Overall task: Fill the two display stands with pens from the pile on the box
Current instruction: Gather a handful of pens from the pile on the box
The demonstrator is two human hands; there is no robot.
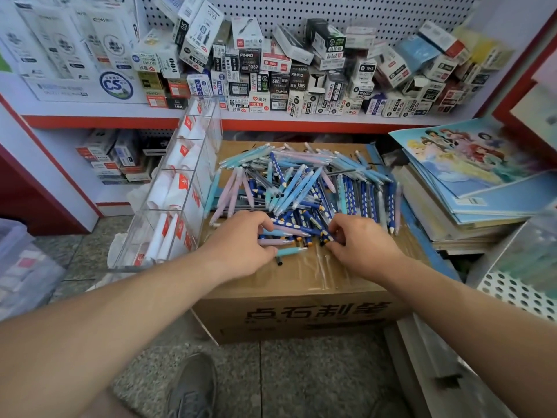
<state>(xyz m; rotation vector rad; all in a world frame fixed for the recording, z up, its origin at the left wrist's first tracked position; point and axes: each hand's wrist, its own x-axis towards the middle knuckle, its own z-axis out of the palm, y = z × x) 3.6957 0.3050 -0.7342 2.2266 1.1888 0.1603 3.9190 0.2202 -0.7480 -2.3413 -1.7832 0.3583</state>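
we see a white pegboard wall (331, 13) behind a white shelf (120, 110) edged in red and crowded with small cartons (271, 76), a speckled stone floor (301, 372) below, and stacked picture books (467, 176) on the right.

Small stationery cartons (271, 79) are crowding the red-edged shelf (271, 123) across the upper frame, some tipping against the pegboard (331, 10). Large white boxes (60, 46) are standing at upper left. A stack of cartoon-cover books (470, 188) is lying at right, above a white perforated panel (518, 294). A clear plastic bin (21, 267) is sitting at left edge. A grey shoe (193, 384) is resting on the speckled floor (301, 372), bottom centre.
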